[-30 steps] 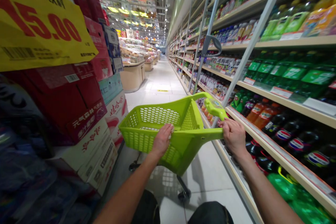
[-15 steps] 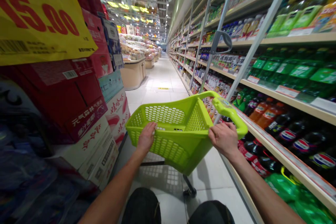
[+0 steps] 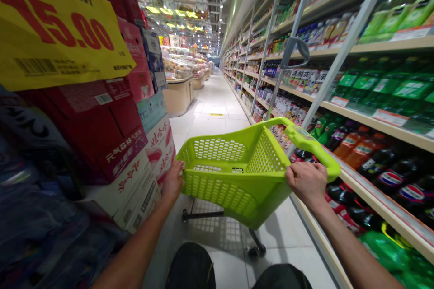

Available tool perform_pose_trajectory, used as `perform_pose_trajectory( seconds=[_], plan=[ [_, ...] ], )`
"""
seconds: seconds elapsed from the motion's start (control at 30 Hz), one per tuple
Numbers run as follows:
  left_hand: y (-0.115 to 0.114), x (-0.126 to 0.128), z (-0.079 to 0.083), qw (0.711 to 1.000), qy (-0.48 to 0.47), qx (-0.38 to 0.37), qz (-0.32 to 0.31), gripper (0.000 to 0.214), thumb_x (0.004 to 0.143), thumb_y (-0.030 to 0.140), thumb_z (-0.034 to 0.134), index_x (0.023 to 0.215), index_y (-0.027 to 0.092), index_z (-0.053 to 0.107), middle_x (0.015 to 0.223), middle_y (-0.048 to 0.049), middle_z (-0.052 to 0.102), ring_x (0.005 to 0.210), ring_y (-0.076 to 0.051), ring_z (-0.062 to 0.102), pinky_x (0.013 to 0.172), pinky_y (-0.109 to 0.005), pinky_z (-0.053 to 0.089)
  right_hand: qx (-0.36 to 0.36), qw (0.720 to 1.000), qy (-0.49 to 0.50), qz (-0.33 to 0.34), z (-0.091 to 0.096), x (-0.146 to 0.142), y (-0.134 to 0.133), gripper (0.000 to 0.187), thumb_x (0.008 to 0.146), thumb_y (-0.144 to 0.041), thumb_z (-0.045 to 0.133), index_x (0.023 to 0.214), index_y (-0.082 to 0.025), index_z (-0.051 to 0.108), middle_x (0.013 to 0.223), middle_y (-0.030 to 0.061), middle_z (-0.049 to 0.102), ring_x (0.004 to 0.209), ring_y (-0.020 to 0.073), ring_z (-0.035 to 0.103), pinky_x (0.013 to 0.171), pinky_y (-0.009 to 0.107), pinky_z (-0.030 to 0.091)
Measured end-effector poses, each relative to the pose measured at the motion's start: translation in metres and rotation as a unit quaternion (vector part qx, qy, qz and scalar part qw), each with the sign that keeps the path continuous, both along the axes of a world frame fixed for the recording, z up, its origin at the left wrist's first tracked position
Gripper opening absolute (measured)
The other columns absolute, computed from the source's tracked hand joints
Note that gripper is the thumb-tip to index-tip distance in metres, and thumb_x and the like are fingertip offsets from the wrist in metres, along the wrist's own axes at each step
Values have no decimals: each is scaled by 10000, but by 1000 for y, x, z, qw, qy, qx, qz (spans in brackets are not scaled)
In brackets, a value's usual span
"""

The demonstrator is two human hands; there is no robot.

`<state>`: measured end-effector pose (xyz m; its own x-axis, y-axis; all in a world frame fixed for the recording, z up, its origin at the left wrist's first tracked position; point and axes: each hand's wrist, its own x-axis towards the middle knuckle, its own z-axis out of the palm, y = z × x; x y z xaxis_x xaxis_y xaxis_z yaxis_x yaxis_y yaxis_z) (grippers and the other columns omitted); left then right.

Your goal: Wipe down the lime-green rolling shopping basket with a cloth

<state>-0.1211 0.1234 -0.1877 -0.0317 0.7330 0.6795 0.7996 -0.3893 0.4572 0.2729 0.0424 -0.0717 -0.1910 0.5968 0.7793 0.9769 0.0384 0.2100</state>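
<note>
Lime-green plastic cart [image 3: 262, 205] sits on the tiled floor [image 3: 230, 271] between both hands, handle end right, front end left. Right hand [image 3: 307, 180] is closed round the near rim beside the handle; left hand [image 3: 173, 180] touches the front corner, can't tell how tightly its fingers curl. Writing: yellow price sign [image 3: 64, 31] reads 15.00 in red, barcode below; red carton [image 3: 84, 131] says 元气森林; white carton [image 3: 159, 144] beside it says 娃哈哈; neon sign [image 3: 172, 11] overhead spells BULK. Right side, shelves [image 3: 417, 139] hold dark bottles [image 3: 389, 178] with the Pepsi logo, plus green bottles [image 3: 413, 86], wording too small to read. Both knees [image 3: 191, 266] show below.
</note>
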Motion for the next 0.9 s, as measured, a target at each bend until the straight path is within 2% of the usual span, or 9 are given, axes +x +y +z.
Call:
perform_pose_trajectory(
  seconds=[0.07, 0.17, 0.2, 0.3, 0.37, 0.57, 0.7, 0.77, 0.9],
  plan=[
    [-5, 22, -1, 999, 18, 3, -35, 480, 649, 35, 360, 1077, 170, 531, 1166, -57, 564, 1149, -182, 463, 999, -405, 380, 5, 1000, 4, -2, 0, -1, 1, 310, 783, -257, 442, 484, -192, 489, 523, -2, 555, 588, 138, 463, 731, 325, 259],
    [-10, 48, 0, 990, 54, 8, -128, 543, 645, 6, 334, 1127, 182, 512, 1221, -51, 530, 1195, -165, 415, 1021, -405, 354, -2, 1000, 1, 8, 0, -2, 2, 302, 787, -268, 439, 502, -193, 506, 525, -1, 553, 593, 140, 461, 721, 322, 256],
    [-9, 48, 1, 990, 52, 6, -129, 555, 642, 3, 330, 1135, 185, 508, 1226, -51, 526, 1200, -167, 411, 1022, -415, 351, -7, 1000, 0, 10, 1, -2, 3, 305, 790, -273, 439, 503, -193, 505, 525, -1, 551, 594, 140, 461, 720, 322, 255],
    [-6, 37, 3, 999, 3, 3, -44, 564, 637, 8, 338, 1143, 192, 503, 1207, -53, 537, 1195, -189, 418, 1020, -447, 346, -11, 1000, 3, 10, 1, -3, 3, 323, 797, -284, 436, 492, -192, 490, 524, -1, 550, 595, 139, 462, 724, 325, 254],
    [-5, 39, 4, 1000, -15, 8, -16, 561, 635, 11, 351, 1143, 191, 505, 1195, -59, 546, 1187, -199, 428, 1015, -454, 352, -5, 1000, 4, 8, 0, -4, 3, 329, 800, -285, 434, 489, -192, 487, 529, 0, 554, 596, 139, 462, 726, 327, 252],
    [-9, 88, 8, 988, 44, 21, -147, 550, 623, -9, 355, 1102, 186, 541, 1187, -49, 563, 1174, -166, 444, 999, -405, 383, 5, 1000, -12, 12, -1, -4, 4, 318, 806, -291, 446, 512, -192, 516, 556, 0, 576, 617, 141, 472, 736, 320, 255],
    [-6, 74, 10, 997, -3, 23, -80, 536, 645, -7, 335, 1113, 176, 521, 1172, -74, 564, 1175, -187, 442, 1006, -457, 359, -4, 1000, -5, 13, 0, -6, 3, 318, 809, -283, 443, 514, -192, 521, 557, 3, 582, 629, 145, 477, 736, 325, 252],
    [-7, 78, 12, 997, -10, 27, -69, 539, 654, -6, 325, 1131, 171, 504, 1186, -84, 550, 1188, -194, 428, 1006, -474, 354, -2, 1000, 6, 10, 1, -9, 2, 323, 807, -271, 439, 504, -189, 515, 544, 8, 574, 625, 146, 476, 733, 329, 253],
    [-15, 121, 15, 987, 35, 40, -150, 559, 632, -13, 343, 1126, 182, 517, 1204, -53, 549, 1191, -162, 425, 996, -405, 390, 1, 1000, 10, 7, 1, -15, 1, 321, 812, -262, 439, 510, -186, 520, 550, 9, 575, 625, 142, 481, 742, 324, 263]
  ],
)
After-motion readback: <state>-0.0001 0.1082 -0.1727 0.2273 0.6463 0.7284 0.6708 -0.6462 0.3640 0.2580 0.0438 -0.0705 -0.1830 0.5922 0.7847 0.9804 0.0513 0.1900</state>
